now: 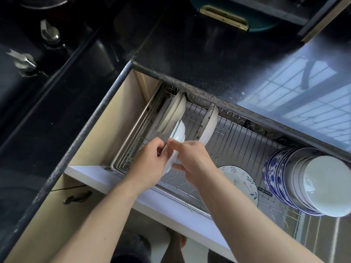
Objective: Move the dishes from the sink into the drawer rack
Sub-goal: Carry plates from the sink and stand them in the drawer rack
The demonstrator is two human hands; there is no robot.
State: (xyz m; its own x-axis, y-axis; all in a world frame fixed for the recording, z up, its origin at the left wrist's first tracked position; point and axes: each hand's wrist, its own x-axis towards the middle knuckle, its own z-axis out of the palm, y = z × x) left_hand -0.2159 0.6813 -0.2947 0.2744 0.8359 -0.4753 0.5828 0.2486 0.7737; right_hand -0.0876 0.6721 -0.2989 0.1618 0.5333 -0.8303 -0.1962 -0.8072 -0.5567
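Hands, left (150, 164) and right (191, 158), each grip a white plate (177, 136), best lowered upright between wires at the rack's (237, 141) left end, clear of neighbouring plates (171, 112).

Both bare forearms reach forward and down over the front edge of the drawer rack (237, 135); the left hand (150, 164) curls its fingers, thumb tip pinched against them, above the rack's near left corner; the right hand (191, 158) sits just beside it, fingers bent, their tips meeting the left's.
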